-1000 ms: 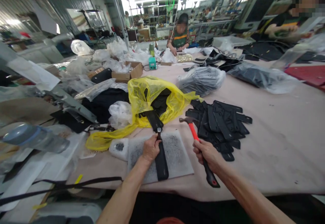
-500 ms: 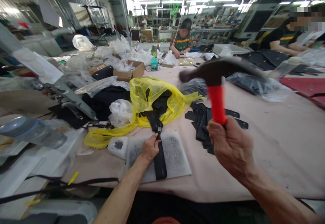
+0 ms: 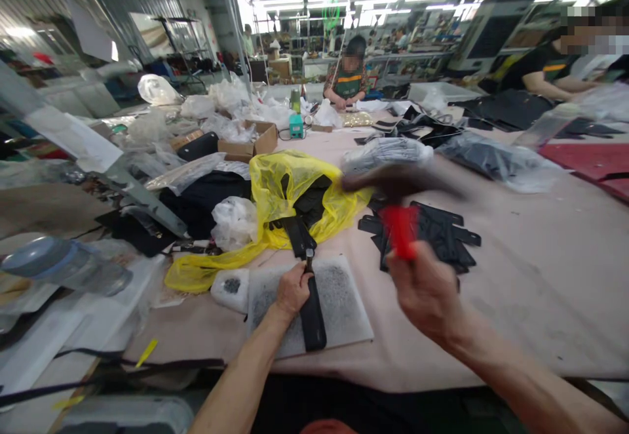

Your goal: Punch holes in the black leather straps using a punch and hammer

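Observation:
My right hand [image 3: 425,283] is closed around the red handle of a claw hammer [image 3: 401,229], raised over the table and smeared by motion. My left hand [image 3: 293,288] pinches a short metal punch [image 3: 309,261], held upright on a black strap piece [image 3: 313,322]. That strap lies on a worn white board [image 3: 346,299] at the table's front edge. Just beyond it, another black strap [image 3: 296,234] reaches out of a yellow plastic bag [image 3: 275,188]. Right of the board, partly behind the hammer, is a pile of black strap pieces [image 3: 442,231]. The punch's tip is hidden.
A white block with a dark worn patch [image 3: 230,290] sits left of the board. Farther left are a large plastic bottle [image 3: 69,267] and a slanted metal post [image 3: 132,188]. A cardboard box [image 3: 253,142] and clear bags stand behind. Two co-workers [image 3: 350,73] are across the table.
My right hand has swung the hammer down and to the left, toward the punch. My left hand keeps its hold on the punch over the strap.

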Motion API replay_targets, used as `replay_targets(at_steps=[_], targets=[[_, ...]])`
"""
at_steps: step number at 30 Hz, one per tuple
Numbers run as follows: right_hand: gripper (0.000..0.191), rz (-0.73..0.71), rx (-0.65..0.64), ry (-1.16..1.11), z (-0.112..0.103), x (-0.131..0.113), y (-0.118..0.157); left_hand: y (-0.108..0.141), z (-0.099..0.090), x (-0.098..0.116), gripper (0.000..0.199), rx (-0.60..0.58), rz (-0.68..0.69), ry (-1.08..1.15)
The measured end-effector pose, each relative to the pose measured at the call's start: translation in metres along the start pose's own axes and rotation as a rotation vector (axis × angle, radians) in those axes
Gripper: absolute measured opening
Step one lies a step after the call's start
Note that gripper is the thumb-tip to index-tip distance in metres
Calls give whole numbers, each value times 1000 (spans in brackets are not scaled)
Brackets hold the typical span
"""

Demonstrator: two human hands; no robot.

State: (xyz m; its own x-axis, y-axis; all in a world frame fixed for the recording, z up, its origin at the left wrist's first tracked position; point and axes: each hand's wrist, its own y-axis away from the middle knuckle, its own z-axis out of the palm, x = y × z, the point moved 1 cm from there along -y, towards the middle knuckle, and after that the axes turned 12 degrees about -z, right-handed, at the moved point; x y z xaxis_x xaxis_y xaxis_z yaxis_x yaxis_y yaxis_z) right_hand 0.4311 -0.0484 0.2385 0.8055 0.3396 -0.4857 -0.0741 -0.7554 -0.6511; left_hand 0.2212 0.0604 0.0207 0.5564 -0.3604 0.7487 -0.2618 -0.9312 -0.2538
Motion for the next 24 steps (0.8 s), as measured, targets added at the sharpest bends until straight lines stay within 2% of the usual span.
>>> replay_targets(at_steps=[2, 3, 4, 7, 10, 13, 15, 17, 19, 21, 24], targets=[[25, -20, -433, 138, 8, 15, 19, 0, 0, 0, 23, -7, -3, -7], [25, 19, -568, 209, 10, 24, 27, 0, 0, 0, 22, -10, -5, -6], [24, 79, -636, 254, 11, 33, 35, 0, 0, -1, 22, -10, -7, -4], [28, 292, -637, 250, 18, 65, 56, 0, -1, -1, 22, -15, -8, -1], [32, 480, -624, 161, 36, 100, 83, -1, -1, 0, 21, -11, -11, 6], [33, 540, -662, 207, 57, 121, 104, -1, -3, 2, 19, -11, -18, 19], [30, 447, -626, 324, 69, 118, 108, -1, -3, 3, 18, -21, -28, 21], [33, 281, -549, 372, 82, 101, 103, -1, -4, 4, 16, -36, -47, 16], [38, 119, -511, 286, 99, 75, 96, 0, -5, 5, 16, -54, -74, 15], [36, 4, -533, 149, 120, 48, 94, 0, -7, 6, 18, -74, -110, 25], [39, -35, -555, 70, 146, 20, 103, -2, -8, 10, 17, -120, -160, 65]])
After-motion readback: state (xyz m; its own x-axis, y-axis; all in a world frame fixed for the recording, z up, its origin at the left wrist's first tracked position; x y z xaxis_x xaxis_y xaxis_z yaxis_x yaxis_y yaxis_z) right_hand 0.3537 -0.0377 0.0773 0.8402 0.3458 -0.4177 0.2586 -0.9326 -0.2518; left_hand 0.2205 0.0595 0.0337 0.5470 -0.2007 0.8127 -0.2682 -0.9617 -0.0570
